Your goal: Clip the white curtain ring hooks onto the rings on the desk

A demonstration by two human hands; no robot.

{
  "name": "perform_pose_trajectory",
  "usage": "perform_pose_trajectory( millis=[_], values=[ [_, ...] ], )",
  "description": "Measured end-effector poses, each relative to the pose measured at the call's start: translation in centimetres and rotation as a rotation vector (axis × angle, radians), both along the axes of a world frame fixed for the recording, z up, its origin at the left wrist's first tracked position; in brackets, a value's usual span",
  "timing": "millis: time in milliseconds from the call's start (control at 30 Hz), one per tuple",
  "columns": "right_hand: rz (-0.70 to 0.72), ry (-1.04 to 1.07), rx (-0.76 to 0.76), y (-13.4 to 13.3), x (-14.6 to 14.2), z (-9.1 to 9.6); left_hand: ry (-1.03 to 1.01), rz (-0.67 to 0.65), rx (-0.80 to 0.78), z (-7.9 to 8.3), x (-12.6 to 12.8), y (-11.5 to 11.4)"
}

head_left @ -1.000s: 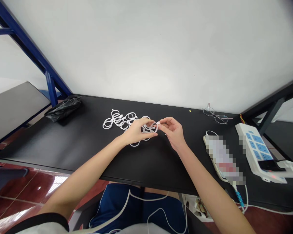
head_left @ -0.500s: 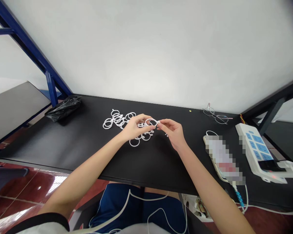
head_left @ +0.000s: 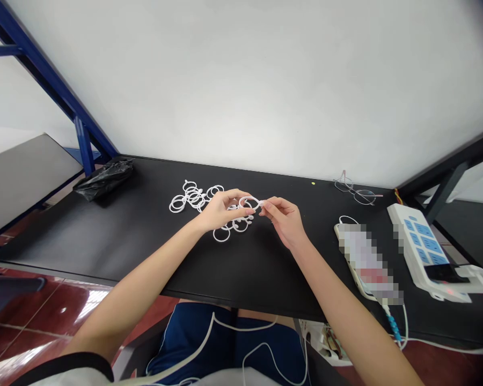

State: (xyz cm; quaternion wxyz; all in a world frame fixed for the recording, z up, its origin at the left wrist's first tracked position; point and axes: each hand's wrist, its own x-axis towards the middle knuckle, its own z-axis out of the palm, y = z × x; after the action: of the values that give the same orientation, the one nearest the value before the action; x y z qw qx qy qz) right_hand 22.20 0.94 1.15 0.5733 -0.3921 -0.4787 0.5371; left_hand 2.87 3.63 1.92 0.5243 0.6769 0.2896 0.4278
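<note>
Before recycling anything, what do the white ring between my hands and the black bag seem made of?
The white ring looks like smooth plastic from its even colour, though coated metal is possible. The black bag seems thin, glossy plastic film, given its crinkled highlights.

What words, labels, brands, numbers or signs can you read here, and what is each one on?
None can be read.
Pale-cased rectangular phone: its screen is pixelated, so any text is unreadable.
Long white power strip with blue sockets: any markings too small to read.
Thin, round white ring in the bare right hand: no lettering visible.
Crumpled black plastic bag: none visible.
</note>
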Motion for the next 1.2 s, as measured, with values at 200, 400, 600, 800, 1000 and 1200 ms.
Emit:
perform_pose_trajectory(
  millis=[200, 400, 600, 800, 1000, 1200],
  values=[
    [0.007, 0.038, 0.019, -0.1, -0.1, 0.0, -0.002, -0.010, -0.052, -0.1, 0.1, -0.1],
    [-0.014, 0.010, 0.034, -0.2, -0.2, 0.1, 0.004, -0.007, -0.032, -0.2, 0.3, -0.1],
    [-0.009, 0.015, 0.047, -0.3, -0.2, 0.2, 0.010, -0.003, 0.021, -0.1, 0.4, -0.2],
    [-0.009, 0.009, 0.033, -0.2, -0.2, 0.1, 0.007, -0.002, 0.021, -0.1, 0.4, -0.1],
    [-0.007, 0.008, 0.016, 0.0, 0.0, 0.0, 0.016, -0.003, 0.039, -0.1, 0.3, 0.0],
    [-0.091, -0.044, -0.006, 0.5, 0.8, 0.1, 0.144, 0.069, 0.151, 0.0, 0.2, 0.0]
  ],
)
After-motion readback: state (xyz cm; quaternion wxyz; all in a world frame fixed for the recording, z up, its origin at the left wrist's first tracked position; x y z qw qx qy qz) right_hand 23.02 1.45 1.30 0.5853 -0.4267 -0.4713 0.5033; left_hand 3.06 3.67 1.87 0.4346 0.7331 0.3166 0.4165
